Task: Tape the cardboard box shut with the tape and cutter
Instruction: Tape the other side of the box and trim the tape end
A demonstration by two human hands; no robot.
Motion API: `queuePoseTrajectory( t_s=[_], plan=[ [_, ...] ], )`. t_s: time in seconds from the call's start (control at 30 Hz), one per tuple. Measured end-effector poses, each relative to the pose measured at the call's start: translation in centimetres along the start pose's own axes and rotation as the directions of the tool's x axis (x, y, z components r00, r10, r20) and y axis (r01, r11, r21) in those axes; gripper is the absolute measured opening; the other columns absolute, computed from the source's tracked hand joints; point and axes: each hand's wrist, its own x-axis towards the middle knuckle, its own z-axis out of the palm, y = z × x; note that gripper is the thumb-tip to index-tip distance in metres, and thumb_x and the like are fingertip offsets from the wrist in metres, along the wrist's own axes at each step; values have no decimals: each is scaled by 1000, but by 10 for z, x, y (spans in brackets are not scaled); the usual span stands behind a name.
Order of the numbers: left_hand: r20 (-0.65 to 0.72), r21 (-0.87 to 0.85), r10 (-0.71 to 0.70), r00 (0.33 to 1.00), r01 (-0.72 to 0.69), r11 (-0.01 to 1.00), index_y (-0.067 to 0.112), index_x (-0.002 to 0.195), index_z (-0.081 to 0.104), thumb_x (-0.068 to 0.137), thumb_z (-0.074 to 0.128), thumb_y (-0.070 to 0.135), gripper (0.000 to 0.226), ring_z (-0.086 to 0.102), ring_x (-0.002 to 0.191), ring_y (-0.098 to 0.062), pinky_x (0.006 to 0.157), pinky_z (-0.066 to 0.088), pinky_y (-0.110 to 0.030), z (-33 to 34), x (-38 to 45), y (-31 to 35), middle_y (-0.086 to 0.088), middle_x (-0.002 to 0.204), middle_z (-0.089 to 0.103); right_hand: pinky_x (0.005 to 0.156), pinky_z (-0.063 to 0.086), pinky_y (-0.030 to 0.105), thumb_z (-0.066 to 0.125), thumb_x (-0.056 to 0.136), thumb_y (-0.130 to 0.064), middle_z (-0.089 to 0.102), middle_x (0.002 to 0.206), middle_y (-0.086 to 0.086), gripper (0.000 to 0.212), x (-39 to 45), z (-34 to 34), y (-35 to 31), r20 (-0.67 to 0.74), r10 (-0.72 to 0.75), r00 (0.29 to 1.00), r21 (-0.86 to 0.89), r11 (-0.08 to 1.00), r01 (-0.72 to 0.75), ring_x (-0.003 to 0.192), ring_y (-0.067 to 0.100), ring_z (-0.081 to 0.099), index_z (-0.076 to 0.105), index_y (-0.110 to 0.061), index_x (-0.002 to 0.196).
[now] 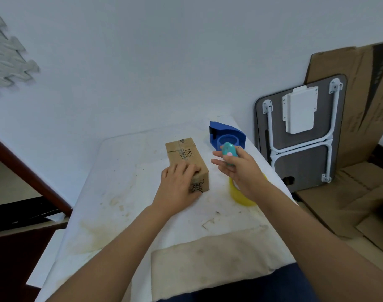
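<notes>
- On the white counter (pixel 125 192) in front of me, the cardboard box (pixel 186 162) lies lengthwise, its far end pointing at the wall, flaps down and some tape across the far part of its top.
- Left hand (pixel 177 188) is pressed flat over the near end of the box, fingers spread on the top edge, pinning it rather than gripping it.
- Right hand (pixel 238 171) hovers just right of the box, holding the little teal cutter (pixel 228 152) between thumb and palm, other fingers loosely open.
- Yellow tape roll (pixel 242 195) sits on the counter right under that wrist, half hidden. Blue dispenser (pixel 225 137) is beyond it, near the back right corner.
- Guessing I'm at the cutting bit. I can't actually see a loose strip, so I'd find the tape end first, keep it taut, and slice away from my left fingers.
- Room-wise: loads of open counter to the left of the box, but the right edge is close behind the roll, so a careless elbow could knock it off toward the folded table (pixel 299 131) leaning there.
</notes>
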Motion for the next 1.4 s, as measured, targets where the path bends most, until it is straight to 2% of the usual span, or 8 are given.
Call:
queuePoseTrajectory(
  t_s=[0.13, 0.27, 0.6, 0.7, 0.83, 0.93, 1.2, 1.4],
  plan=[
    [-5, -87, -53, 999, 53, 995, 31, 111, 51, 83, 59, 53, 37, 42, 107, -15, 91, 26, -32, -7, 9, 6, 11, 113, 48, 71, 51, 26, 70, 87, -27, 61, 92, 4, 24, -8, -25, -12, -172, -29, 985, -223, 975, -10, 84, 16, 61, 62, -12, 104],
    [-68, -80, -83, 994, 78, 994, 29, 103, 52, 92, 49, 48, 22, 42, 110, -14, 96, 22, -33, -17, 17, 17, 10, 115, 50, 58, 37, 29, 65, 83, -44, 47, 65, 0, 38, -21, -31, -11, -121, -217, 969, -843, 537, 15, 63, 16, 47, 53, -8, 76],
    [2, -543, -42, 999, 36, 839, 26, 106, 61, 92, 61, 14, 19, 49, 99, 5, 84, 40, -11, -21, -7, 47, 11, 105, 54, 80, 46, 34, 53, 89, -37, 60, 118, 4, 36, -53, -35, 11, 26, -6, 1000, -986, -163, 25, 105, 27, 59, 58, -19, 120],
    [92, -674, -176, 980, 192, 714, 30, 109, 64, 92, 60, 13, 24, 59, 91, -2, 79, 47, -13, -25, -12, 53, 9, 97, 63, 71, 40, 28, 56, 86, -28, 65, 107, 1, 28, -61, -37, 5, 20, -124, 992, -1000, -26, 17, 98, 27, 62, 65, -21, 111],
    [161, -820, -336, 928, 315, 478, 35, 121, 61, 97, 55, 26, 27, 58, 98, 14, 76, 43, -4, -38, -12, 57, 20, 115, 65, 58, 38, 19, 67, 84, -27, 57, 78, -7, 15, -65, -37, -8, 1, -148, 989, -843, 532, 81, 72, 12, 53, 69, -21, 97],
    [202, -864, -437, 876, 369, 341, 42, 121, 60, 98, 47, 45, 27, 56, 109, 6, 81, 42, -17, -51, -7, 56, 21, 119, 64, 57, 39, 14, 68, 86, -21, 57, 74, -6, 8, -72, -27, -9, 87, -100, 991, -619, 774, 133, 63, 5, 47, 71, -18, 93],
    [341, -844, -409, 847, 467, 264, 34, 113, 70, 94, 33, 64, 51, 65, 107, -10, 96, 47, -30, -54, -10, 40, 9, 110, 73, 68, 44, 19, 68, 87, -19, 59, 74, -15, 10, -86, -16, 11, 100, -128, 987, -400, 903, 158, 68, 1, 49, 72, -29, 85],
    [285, -834, -422, 860, 440, 333, 46, 101, 72, 94, 37, 62, 39, 63, 107, -11, 92, 47, -31, -56, -14, 41, 12, 111, 71, 79, 48, 27, 69, 86, -20, 63, 99, 15, 11, -93, -16, 21, 70, -99, 993, -406, 906, 119, 82, 12, 54, 71, -21, 97]
  ],
)
